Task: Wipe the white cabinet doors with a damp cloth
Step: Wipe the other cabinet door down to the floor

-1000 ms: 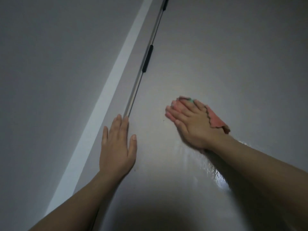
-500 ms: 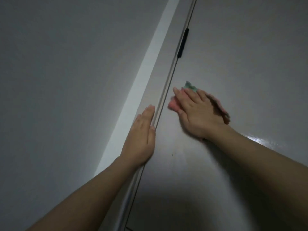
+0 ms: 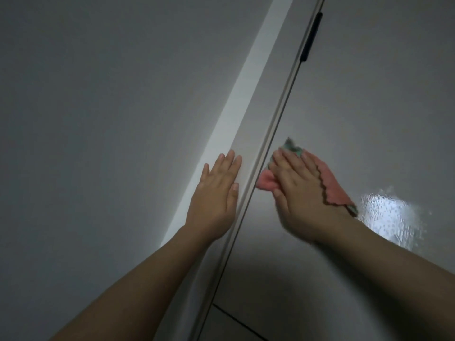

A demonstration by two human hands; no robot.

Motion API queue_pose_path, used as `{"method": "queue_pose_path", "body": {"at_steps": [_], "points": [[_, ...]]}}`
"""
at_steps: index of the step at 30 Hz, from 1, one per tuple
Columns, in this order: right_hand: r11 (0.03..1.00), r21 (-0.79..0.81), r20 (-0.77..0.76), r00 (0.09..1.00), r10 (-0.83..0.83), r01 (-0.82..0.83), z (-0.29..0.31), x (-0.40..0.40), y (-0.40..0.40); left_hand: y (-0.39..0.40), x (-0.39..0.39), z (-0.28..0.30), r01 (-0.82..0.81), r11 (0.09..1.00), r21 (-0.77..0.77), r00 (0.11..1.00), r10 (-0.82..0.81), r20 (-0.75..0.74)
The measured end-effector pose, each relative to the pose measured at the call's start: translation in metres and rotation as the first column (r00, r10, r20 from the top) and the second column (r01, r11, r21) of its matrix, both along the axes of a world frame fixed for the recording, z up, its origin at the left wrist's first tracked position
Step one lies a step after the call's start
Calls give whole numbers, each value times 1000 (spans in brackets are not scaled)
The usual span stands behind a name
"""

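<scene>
Pink cloth (image 3: 331,185) pressed flat under right hand (image 3: 299,190) on cabinet door (image 3: 369,119); left hand (image 3: 214,195) flat, bracing; overlap strokes to edge.

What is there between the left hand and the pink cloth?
In the head view, only the door's metal edge strip lies between left hand and pink cloth.

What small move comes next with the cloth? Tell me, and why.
Probably sweep the right hand and pink cloth rightward across the cabinet door: the cloth sits against the door's left edge by the metal strip, while the left hand braces flat beside it.
</scene>
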State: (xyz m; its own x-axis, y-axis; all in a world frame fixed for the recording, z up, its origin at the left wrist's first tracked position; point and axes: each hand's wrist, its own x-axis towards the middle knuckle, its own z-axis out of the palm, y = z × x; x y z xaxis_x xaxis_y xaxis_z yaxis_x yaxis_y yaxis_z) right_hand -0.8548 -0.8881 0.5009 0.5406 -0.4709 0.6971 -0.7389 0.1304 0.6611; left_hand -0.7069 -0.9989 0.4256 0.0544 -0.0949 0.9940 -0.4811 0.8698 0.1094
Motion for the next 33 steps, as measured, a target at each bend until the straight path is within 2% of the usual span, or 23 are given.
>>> {"method": "queue_pose_path", "body": {"at_steps": [4, 6, 9, 11, 12, 14, 16, 18, 21, 22, 24, 26, 28, 29, 30, 33], "points": [[946, 320, -270, 952, 144, -52, -73, -20, 12, 0, 1, -2, -34, 999, 22, 999, 34, 5], [947, 314, -316, 932, 179, -76, -59, -21, 10, 0, 2, -2, -40, 999, 15, 999, 40, 7], [990, 133, -171, 983, 73, -50, -30, -4, 2, -3, 1, -3, -61, 998, 20, 998, 61, 6], [996, 80, -100, 994, 35, -27, -46, 6, -4, -3, 1, -2, -61, 998, 16, 998, 61, 1], [992, 123, -104, 994, 41, -28, -65, 5, -5, -3, 2, -3, -54, 998, 13, 999, 54, 1], [958, 277, -219, 966, 137, -73, -101, -2, -2, -4, 4, -2, -50, 999, 9, 999, 50, -2], [937, 347, -315, 937, 149, -32, -106, -9, 6, -2, 3, -3, -64, 998, 20, 998, 64, -2], [971, 233, -251, 962, 107, -48, -85, -6, 6, -2, 2, -4, -83, 996, 22, 997, 82, 3], [1000, -16, -1, 1000, -16, 16, -61, 7, 1, -4, 2, -4, -97, 995, 22, 995, 97, 0], [997, -63, -5, 999, -48, 48, -67, 10, -3, -4, 2, -4, -93, 995, 25, 996, 93, -1], [999, -17, -60, 998, -30, 29, -102, 13, -8, -3, 1, -3, -85, 996, 23, 996, 85, 0], [984, 139, -129, 983, 130, -112, -139, 11, -9, -4, 4, -3, -82, 996, 27, 997, 82, -4], [963, 256, -261, 954, 149, -80, -143, 3, -7, -4, 4, -5, -79, 996, 34, 997, 79, -6], [969, 244, -302, 946, 120, -45, -132, -1, -4, -2, 2, -5, -81, 996, 32, 997, 81, -4], [978, 209, -280, 956, 82, -23, -117, -1, -3, -3, 3, -5, -87, 996, 34, 996, 87, -5], [995, 34, -73, 993, -94, 96, -72, 3, 0, -3, 3, -6, -108, 993, 52, 994, 108, -9]]}}
